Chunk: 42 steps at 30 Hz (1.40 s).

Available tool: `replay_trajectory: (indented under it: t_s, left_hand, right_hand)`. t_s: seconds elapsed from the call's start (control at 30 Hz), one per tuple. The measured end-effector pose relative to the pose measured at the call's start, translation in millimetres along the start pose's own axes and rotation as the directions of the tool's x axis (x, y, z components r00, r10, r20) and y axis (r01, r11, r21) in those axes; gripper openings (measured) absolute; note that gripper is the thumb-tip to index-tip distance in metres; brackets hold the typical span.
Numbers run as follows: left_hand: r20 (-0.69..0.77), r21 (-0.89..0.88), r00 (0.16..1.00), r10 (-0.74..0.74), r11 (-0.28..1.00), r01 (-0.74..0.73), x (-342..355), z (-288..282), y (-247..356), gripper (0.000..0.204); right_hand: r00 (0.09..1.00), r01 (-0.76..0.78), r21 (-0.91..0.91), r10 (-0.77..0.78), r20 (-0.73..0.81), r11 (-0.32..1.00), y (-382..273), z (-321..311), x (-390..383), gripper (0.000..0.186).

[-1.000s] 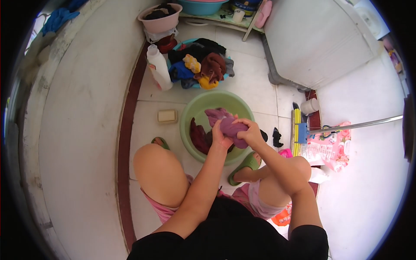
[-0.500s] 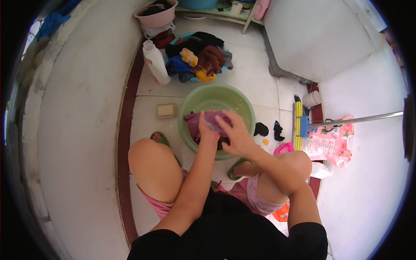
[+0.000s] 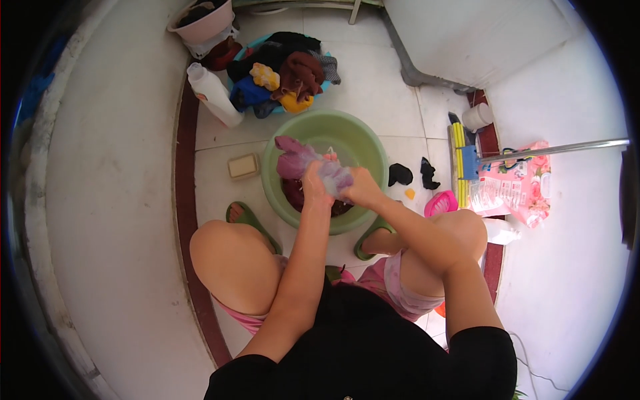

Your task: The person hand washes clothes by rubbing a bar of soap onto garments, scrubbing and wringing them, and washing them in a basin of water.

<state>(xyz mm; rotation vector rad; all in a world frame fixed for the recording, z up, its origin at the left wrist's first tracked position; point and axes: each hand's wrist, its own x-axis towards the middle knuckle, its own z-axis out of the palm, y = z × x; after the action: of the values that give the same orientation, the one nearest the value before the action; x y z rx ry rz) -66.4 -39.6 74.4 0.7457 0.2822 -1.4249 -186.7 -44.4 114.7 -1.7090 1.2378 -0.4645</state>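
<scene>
A purple cloth, wet and streaked with white suds, is stretched and bunched between my two hands over a green basin. My left hand is closed around its middle. At the cloth's right end my right hand is closed on it, fingers partly hidden. Down in the basin lies dark red fabric, partly covered by my hands and the purple cloth. To the left of the basin, a pale bar of soap sits in a dish on the tiles.
A white bottle leans beside a heap of clothes in a blue basin. Two small black cloth pieces lie right of the green basin. Farther right are a mop head and a pink bag. Walls close in both sides.
My right hand was spread over the purple cloth and is now closed on its end. The cloth has been lifted and twisted, with more suds showing. The view has shifted slightly.
</scene>
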Motion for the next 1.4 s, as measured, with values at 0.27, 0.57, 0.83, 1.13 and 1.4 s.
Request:
replay_trajectory:
  t_s: [0.27,0.57,0.83,1.13,1.4]
  left_hand:
    - [0.284,0.191,0.916,-0.284,0.953,0.237,12,-21,15,0.012]
    - [0.544,-0.084,0.774,-0.323,0.897,0.434,19,-29,5,0.019]
    - [0.017,-0.041,0.973,-0.230,0.972,0.231,21,-20,3,0.025]
    - [0.131,0.003,0.950,-0.284,0.958,0.287,56,-69,-5,0.010]
    - [-0.147,0.141,0.989,0.017,0.990,0.004,0,15,-11,0.021]
  right_hand:
    - [0.775,-0.631,0.634,0.327,0.541,0.447,19,15,0,0.017]
    - [0.441,-0.893,0.447,-0.294,0.848,-0.050,20,4,3,0.044]
    - [0.997,0.054,-0.392,-0.026,0.075,0.918,-29,-16,-1,0.062]
    - [0.743,0.327,-0.886,-0.668,0.028,0.327,-27,31,-11,0.055]
    - [0.986,0.037,-0.566,-0.122,-0.112,0.823,17,6,6,0.021]
